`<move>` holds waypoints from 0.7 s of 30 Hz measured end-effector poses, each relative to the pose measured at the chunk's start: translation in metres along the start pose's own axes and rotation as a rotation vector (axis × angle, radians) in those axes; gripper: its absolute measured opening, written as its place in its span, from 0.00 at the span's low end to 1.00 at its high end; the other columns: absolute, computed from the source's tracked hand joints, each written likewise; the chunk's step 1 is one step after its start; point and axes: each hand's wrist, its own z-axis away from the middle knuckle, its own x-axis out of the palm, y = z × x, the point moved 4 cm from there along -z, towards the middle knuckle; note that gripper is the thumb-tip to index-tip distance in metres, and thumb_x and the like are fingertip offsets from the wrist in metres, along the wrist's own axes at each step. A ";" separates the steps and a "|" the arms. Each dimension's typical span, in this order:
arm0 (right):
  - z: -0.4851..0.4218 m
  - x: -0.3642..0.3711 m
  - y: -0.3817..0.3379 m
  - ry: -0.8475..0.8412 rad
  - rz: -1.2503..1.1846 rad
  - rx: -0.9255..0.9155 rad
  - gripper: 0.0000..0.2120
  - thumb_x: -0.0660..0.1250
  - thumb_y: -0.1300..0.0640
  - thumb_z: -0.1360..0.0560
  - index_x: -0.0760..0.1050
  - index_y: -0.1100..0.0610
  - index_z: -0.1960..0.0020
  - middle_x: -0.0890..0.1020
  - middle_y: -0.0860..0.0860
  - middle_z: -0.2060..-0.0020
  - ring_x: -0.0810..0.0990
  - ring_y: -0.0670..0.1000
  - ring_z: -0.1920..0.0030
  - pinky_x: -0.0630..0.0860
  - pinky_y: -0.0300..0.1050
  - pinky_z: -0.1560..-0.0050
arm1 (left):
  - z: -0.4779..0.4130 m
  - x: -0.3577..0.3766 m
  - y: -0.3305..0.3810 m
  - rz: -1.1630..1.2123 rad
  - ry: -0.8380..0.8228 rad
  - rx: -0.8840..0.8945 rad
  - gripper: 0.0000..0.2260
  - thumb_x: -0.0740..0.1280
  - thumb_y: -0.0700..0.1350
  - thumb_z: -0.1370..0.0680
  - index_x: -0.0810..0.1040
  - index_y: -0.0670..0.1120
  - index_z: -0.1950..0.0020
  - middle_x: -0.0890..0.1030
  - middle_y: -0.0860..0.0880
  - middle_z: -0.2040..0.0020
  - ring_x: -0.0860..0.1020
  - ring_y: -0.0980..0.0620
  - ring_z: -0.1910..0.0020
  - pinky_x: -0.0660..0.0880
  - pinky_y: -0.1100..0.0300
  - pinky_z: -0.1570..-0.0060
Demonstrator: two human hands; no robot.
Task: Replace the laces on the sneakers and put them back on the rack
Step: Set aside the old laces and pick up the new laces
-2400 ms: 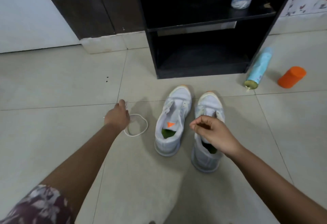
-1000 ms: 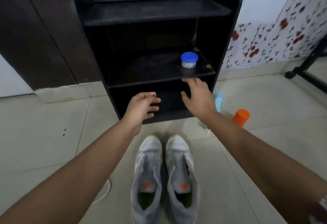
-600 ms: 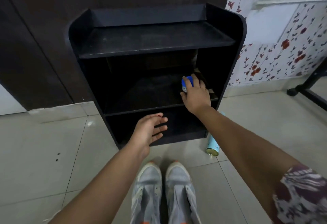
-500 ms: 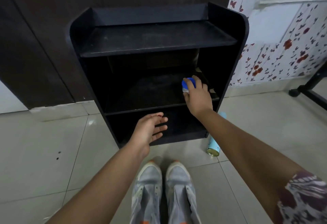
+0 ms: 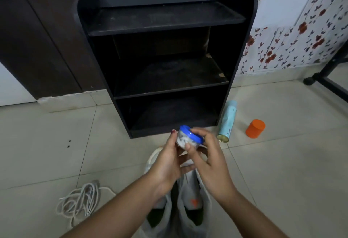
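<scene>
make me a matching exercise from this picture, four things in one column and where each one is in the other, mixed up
Things:
1. jar
2. spray can
3. orange cap
4. laces

Places:
A. heaped left of the sneakers
B. held between the left hand and the right hand
C. lying on its side beside the rack
D. right of the spray can

Pairs: 1-B, 2-C, 3-D, 4-A

The rack (image 5: 165, 21) is matt black board, dusty, chipped at one shelf edge. In front of it are glossy pale floor tiles (image 5: 282, 162), a clear plastic jar (image 5: 183, 141) with a smooth blue lid (image 5: 190, 134), cloth sneakers (image 5: 190, 187) and woven white laces (image 5: 81, 200).
</scene>
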 end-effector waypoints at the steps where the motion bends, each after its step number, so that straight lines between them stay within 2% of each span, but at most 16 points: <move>1: 0.009 0.000 -0.002 -0.022 0.035 -0.006 0.16 0.66 0.54 0.22 0.71 0.48 0.35 0.73 0.42 0.40 0.73 0.42 0.38 0.71 0.32 0.42 | 0.004 0.000 -0.007 0.012 -0.004 0.001 0.25 0.48 0.61 0.19 0.80 0.48 0.41 0.83 0.45 0.45 0.81 0.48 0.44 0.76 0.50 0.43; 3: 0.024 0.000 -0.003 -0.091 0.133 -0.038 0.17 0.65 0.54 0.22 0.71 0.48 0.34 0.73 0.40 0.39 0.73 0.42 0.37 0.70 0.32 0.41 | 0.011 -0.005 -0.019 0.052 0.028 0.014 0.25 0.49 0.58 0.18 0.80 0.45 0.42 0.84 0.43 0.48 0.82 0.49 0.48 0.79 0.52 0.48; 6: 0.044 -0.005 0.001 -0.161 0.381 -0.132 0.18 0.61 0.48 0.22 0.73 0.48 0.34 0.74 0.40 0.37 0.72 0.42 0.37 0.69 0.36 0.38 | 0.017 -0.017 -0.038 0.099 0.083 -0.019 0.23 0.51 0.56 0.18 0.79 0.43 0.43 0.84 0.44 0.52 0.83 0.49 0.54 0.80 0.59 0.61; 9: 0.060 0.001 0.006 -0.170 0.654 -0.331 0.19 0.61 0.50 0.23 0.75 0.56 0.35 0.76 0.49 0.36 0.72 0.50 0.37 0.69 0.45 0.35 | 0.022 -0.027 -0.053 -0.004 0.160 -0.060 0.21 0.53 0.57 0.19 0.81 0.46 0.50 0.84 0.46 0.59 0.82 0.51 0.63 0.77 0.60 0.66; 11: 0.071 0.012 0.011 -0.134 0.691 -0.414 0.19 0.61 0.55 0.24 0.76 0.62 0.36 0.77 0.55 0.36 0.75 0.53 0.35 0.71 0.47 0.35 | 0.025 -0.030 -0.064 -0.038 0.226 -0.087 0.18 0.55 0.56 0.20 0.80 0.49 0.55 0.83 0.49 0.63 0.81 0.53 0.67 0.74 0.62 0.70; 13: 0.079 0.020 0.015 -0.055 0.730 -0.469 0.18 0.60 0.58 0.24 0.77 0.64 0.38 0.80 0.57 0.39 0.78 0.53 0.38 0.75 0.49 0.39 | 0.025 -0.035 -0.074 -0.026 0.309 -0.105 0.16 0.57 0.55 0.23 0.80 0.50 0.58 0.81 0.49 0.64 0.79 0.52 0.66 0.68 0.64 0.74; 15: 0.085 0.024 0.017 0.009 0.744 -0.505 0.17 0.60 0.59 0.25 0.79 0.65 0.41 0.82 0.57 0.43 0.82 0.53 0.43 0.79 0.50 0.45 | 0.023 -0.039 -0.080 -0.041 0.364 -0.100 0.15 0.57 0.54 0.24 0.78 0.50 0.62 0.77 0.48 0.68 0.75 0.51 0.71 0.61 0.67 0.77; 18: 0.088 0.022 0.019 0.092 0.746 -0.488 0.16 0.61 0.58 0.25 0.81 0.64 0.43 0.84 0.56 0.46 0.83 0.53 0.47 0.80 0.48 0.47 | 0.023 -0.040 -0.081 -0.076 0.410 -0.109 0.16 0.56 0.53 0.22 0.72 0.49 0.68 0.69 0.51 0.77 0.67 0.54 0.79 0.55 0.69 0.81; 21: 0.094 0.023 0.022 0.110 0.770 -0.443 0.16 0.60 0.58 0.25 0.81 0.64 0.44 0.84 0.55 0.48 0.84 0.53 0.50 0.78 0.44 0.47 | 0.024 -0.034 -0.088 -0.081 0.380 -0.139 0.19 0.54 0.54 0.20 0.71 0.48 0.67 0.68 0.50 0.77 0.66 0.54 0.78 0.54 0.69 0.80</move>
